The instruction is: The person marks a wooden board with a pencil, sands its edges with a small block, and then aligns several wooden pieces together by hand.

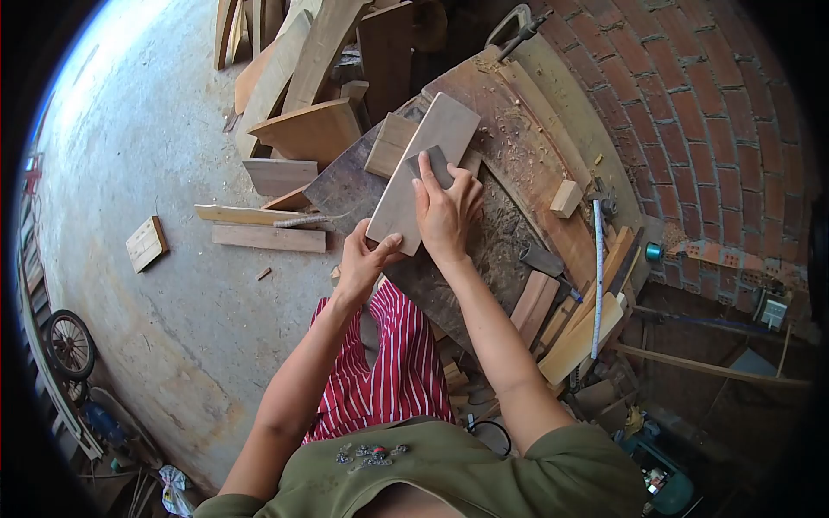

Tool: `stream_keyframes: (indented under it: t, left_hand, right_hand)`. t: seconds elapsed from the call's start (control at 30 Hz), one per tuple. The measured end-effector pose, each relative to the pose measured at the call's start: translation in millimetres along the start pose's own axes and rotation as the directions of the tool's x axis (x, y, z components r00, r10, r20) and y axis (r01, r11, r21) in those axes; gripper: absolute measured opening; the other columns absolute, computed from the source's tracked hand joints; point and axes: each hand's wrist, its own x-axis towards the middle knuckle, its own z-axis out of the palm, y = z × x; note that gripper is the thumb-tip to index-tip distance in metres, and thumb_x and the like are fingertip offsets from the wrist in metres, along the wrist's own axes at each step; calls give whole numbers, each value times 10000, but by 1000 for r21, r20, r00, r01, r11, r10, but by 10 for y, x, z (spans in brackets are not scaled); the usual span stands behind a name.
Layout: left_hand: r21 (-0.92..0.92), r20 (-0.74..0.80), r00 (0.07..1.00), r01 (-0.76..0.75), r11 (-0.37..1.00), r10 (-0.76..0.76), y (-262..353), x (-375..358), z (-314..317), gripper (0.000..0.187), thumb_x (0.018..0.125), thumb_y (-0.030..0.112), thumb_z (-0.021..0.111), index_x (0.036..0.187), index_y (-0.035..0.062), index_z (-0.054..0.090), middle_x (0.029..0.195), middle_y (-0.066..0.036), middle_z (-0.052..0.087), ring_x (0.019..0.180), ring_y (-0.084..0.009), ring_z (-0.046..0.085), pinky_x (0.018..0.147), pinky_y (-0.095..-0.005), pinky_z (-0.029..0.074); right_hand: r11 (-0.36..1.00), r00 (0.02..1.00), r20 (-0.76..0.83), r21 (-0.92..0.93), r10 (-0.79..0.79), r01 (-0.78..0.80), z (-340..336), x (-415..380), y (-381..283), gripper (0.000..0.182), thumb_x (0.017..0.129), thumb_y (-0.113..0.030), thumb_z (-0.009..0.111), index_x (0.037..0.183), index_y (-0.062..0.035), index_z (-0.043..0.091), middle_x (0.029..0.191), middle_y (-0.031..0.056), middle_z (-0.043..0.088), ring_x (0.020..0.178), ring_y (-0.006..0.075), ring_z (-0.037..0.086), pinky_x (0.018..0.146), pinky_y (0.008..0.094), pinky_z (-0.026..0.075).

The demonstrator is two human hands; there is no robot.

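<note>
A pale, smooth rectangular wooden board (449, 121) lies at a slant over the workbench. My left hand (367, 259) grips its near end, thumb on top and fingers curled beneath. Against the upper face of the board, my right hand (446, 211) presses a dark grey piece of sandpaper (439, 164), with the index finger stretched along it and the other fingers bent over the edge. Part of the sandpaper is hidden under those fingers. Just beyond the board, a small wood block (391, 145) rests on the bench and touches or nearly touches it.
Wood shavings and a small block (566, 198) lie on the workbench (509, 129). A tape measure strip (598, 276) and wood strips are at the right, before a brick wall (691, 121). Offcuts (268, 239) lie on the concrete floor (173, 285); boards lean at the back.
</note>
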Motion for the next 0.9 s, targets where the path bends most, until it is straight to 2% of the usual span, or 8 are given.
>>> stream_keyframes:
  t: [0.2, 0.3, 0.37, 0.5, 0.6, 0.73, 0.83, 0.9]
  left_hand:
    - [-4, 11, 1000, 2, 1000, -2, -57, -32, 11, 365, 931, 123, 679, 1207, -49, 513, 1105, -144, 660, 995, -223, 682, 859, -367, 603]
    - [46, 0, 1000, 17, 999, -17, -58, 9, -15, 360, 931, 117, 677, 1203, -50, 513, 1116, -143, 657, 992, -229, 684, 850, -362, 606]
    - [53, -7, 1000, 16, 998, -16, -45, -47, 49, 362, 930, 113, 676, 1209, -51, 512, 1119, -147, 656, 991, -231, 684, 856, -361, 604]
    - [-31, 1, 1000, -1, 1000, 1, -158, -11, 40, 359, 927, 120, 676, 1181, -74, 510, 1074, -144, 640, 944, -214, 676, 794, -339, 610]
    - [15, -24, 999, -34, 999, 35, -69, 13, 96, 359, 921, 128, 685, 1170, -72, 521, 1056, -146, 647, 939, -210, 677, 780, -333, 609]
    - [16, -55, 998, -15, 1000, 15, -140, -62, 94, 358, 918, 130, 689, 1170, -70, 532, 1039, -145, 653, 920, -203, 676, 746, -324, 610]
    - [29, -54, 998, -44, 999, 46, -173, -37, 96, 347, 915, 121, 693, 1159, -71, 540, 1032, -138, 658, 922, -200, 675, 733, -318, 611]
    - [-18, -37, 998, -52, 998, 52, -140, -4, 90, 331, 913, 107, 693, 1150, -74, 550, 1034, -140, 661, 913, -195, 679, 714, -313, 612]
  right_hand:
    - [960, 958, -117, -65, 262, -271, 308, 1086, 414, 386, 917, -354, 633, 1293, -269, 648, 1134, 147, 488, 1039, 380, 450, 886, 514, 388]
    - [999, 998, -62, -36, 20, -22, 123, 135, -5, 385, 914, -359, 637, 1288, -266, 648, 1134, 138, 487, 1045, 385, 450, 866, 515, 399]
    - [998, 997, -63, -28, -54, 53, 130, 419, 84, 376, 912, -364, 640, 1274, -265, 658, 1128, 136, 488, 1048, 374, 455, 864, 510, 401]
    - [991, 994, -74, -102, 78, -85, 436, 1350, 161, 358, 907, -343, 641, 1251, -249, 665, 1112, 158, 501, 1025, 361, 471, 859, 491, 403]
    - [988, 996, -82, -149, 20, -32, 261, 791, -52, 351, 905, -352, 639, 1247, -278, 667, 1108, 144, 504, 1028, 347, 479, 844, 474, 404]
    - [992, 997, -43, -118, -57, 52, 248, 1072, 29, 365, 921, -395, 618, 1261, -273, 670, 1110, 137, 484, 1052, 360, 452, 915, 490, 363]
    - [993, 996, -71, -102, 47, -54, 429, 1338, -11, 358, 920, -395, 614, 1257, -290, 672, 1100, 143, 489, 1048, 368, 453, 916, 494, 362]
    - [999, 997, -77, -36, 22, -25, 276, 796, -89, 333, 895, -359, 652, 1219, -295, 689, 1105, 153, 506, 1051, 369, 463, 857, 493, 383]
